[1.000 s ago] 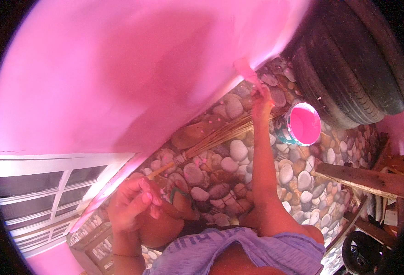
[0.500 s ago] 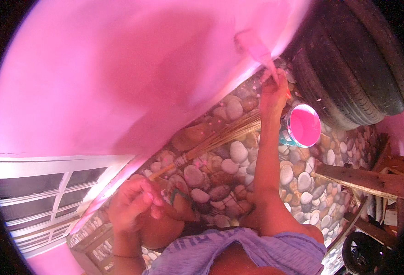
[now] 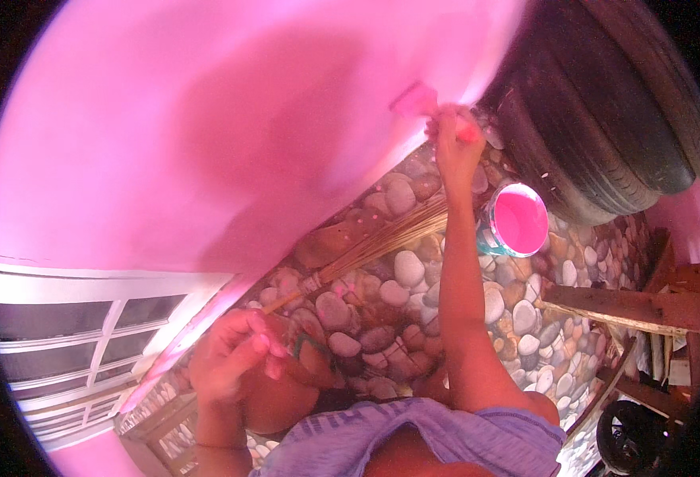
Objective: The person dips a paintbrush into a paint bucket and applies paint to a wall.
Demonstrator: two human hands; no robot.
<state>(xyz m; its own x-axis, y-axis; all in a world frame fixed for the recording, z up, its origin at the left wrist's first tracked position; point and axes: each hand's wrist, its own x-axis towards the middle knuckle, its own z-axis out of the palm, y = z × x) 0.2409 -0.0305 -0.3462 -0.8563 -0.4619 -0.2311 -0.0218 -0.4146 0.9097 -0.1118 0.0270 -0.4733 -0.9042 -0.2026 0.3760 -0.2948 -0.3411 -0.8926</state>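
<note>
My right hand is closed around the handle of a wide paintbrush. The pink-coated head lies at the pink wall, close to its bottom edge; a bit of orange-red handle shows at the hand. Below and right of that hand stands a paint bucket holding bright pink paint. My left hand hovers over my bent knee, its fingers curled in against the thumb and pink on the tips. Whatever may lie inside those fingers is hidden.
A straw broom lies on the pebble-patterned floor along the wall. Stacked black tyres crowd the far right. Wooden planks and a black wheel-like object are at the right. A white-framed louvred window is at left.
My right hand has shifted left and slightly up, toward the wall, and the brush head has swung lower along the wall. My left hand has barely moved.
</note>
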